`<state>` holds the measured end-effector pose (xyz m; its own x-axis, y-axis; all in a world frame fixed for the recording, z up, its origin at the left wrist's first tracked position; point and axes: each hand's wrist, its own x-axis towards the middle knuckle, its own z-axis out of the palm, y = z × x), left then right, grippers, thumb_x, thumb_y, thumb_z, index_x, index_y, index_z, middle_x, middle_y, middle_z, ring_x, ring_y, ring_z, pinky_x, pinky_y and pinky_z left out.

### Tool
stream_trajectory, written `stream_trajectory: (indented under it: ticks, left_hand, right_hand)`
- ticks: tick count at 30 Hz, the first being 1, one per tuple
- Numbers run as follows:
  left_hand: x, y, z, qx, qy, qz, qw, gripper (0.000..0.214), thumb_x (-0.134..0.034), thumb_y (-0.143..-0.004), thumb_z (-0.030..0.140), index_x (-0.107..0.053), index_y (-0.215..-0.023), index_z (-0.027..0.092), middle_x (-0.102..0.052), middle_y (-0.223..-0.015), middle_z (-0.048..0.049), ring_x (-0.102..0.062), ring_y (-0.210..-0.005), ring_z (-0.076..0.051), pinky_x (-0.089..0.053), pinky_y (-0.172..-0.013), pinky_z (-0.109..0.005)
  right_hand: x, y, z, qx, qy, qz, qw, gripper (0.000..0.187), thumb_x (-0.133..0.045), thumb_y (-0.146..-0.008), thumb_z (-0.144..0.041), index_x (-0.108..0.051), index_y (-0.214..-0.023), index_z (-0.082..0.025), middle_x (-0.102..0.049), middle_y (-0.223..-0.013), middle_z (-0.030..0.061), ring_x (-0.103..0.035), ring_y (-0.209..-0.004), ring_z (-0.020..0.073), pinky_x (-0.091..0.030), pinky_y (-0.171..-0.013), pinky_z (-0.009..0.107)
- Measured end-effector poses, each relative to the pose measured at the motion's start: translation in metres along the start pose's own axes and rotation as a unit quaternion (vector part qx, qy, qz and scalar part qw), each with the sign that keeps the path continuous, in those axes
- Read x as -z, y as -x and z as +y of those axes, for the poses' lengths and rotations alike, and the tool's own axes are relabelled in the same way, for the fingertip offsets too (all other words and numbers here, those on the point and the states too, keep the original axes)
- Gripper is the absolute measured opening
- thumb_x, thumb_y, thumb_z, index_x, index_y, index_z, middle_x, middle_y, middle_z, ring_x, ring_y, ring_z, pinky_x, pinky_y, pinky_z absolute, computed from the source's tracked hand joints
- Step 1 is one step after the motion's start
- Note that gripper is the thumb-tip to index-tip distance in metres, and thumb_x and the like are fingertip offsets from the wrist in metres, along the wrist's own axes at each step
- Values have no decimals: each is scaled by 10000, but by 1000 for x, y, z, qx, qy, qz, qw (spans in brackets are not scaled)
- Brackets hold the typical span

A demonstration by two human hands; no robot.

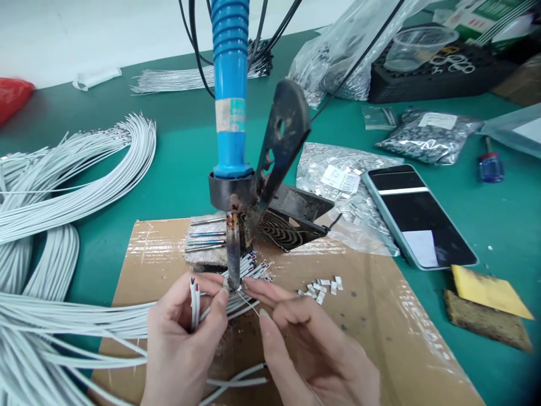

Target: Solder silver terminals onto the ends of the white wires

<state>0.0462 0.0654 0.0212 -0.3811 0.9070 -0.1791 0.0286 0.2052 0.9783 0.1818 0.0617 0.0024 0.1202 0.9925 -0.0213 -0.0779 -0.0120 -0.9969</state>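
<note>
A blue-handled soldering iron (230, 135) is held upright in a metal stand, its tip (234, 265) pointing down between my hands. My left hand (183, 338) is closed around white cables (195, 304), and two stripped ends stick up between its fingers. Its thumb and forefinger pinch something small right at the tip, mostly hidden. With thumb and fingers together, my right hand (316, 344) holds a thin solder wire (249, 301) that reaches toward the tip. Its outstretched fingertips also come close to the tip. Behind lie more cable ends (249, 268).
Under the work lies a cardboard sheet (380, 327). Small metal pieces (320, 288) are scattered on it to the right. Large cable bundles (84, 186) fill the left. A phone (422, 220), a yellow sponge (490, 293), a bag of metal parts (363, 220) and a small fan (291, 217) stand around.
</note>
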Motion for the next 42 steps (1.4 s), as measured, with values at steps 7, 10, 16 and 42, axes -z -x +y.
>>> stream_trajectory:
  ticks: [7, 10, 16, 42]
  left_hand:
    - [-10, 6, 7, 37, 12, 73, 997, 130, -814, -792, 190, -752, -681, 216, -803, -835, -4, -712, -695, -133, -541, -663, -151]
    - [-11, 7, 8, 36, 11, 76, 996, 121, -818, -777, 188, -753, -679, 218, -802, -831, -3, -710, -686, -130, -539, -658, -151]
    - [-4, 5, 2, 24, 6, 59, 998, 129, -799, -817, 178, -755, -699, 208, -810, -865, -29, -705, -657, -134, -548, -628, -168]
    - [3, 3, -3, 6, -4, 0, 1000, 153, -763, -893, 161, -783, -752, 216, -818, -887, -26, -743, -745, -141, -572, -688, -156]
  right_hand:
    - [0, 1, -1, 10, -12, 2, 1000, 221, -665, -913, -92, -627, -786, -270, -848, -1138, -4, -824, -1025, 163, -615, -832, 130]
    - [0, 1, -3, 14, -9, 2, 1000, 225, -677, -898, -80, -631, -780, -267, -852, -1125, -4, -831, -993, 159, -614, -838, 131]
    - [-1, 2, -3, 13, -9, 9, 1000, 217, -684, -899, -92, -635, -776, -264, -851, -1131, 6, -831, -1013, 184, -628, -821, 147]
    - [4, -1, -5, -16, 3, -7, 1000, 197, -702, -912, -149, -643, -742, -231, -850, -1122, 113, -837, -977, 256, -671, -769, 238]
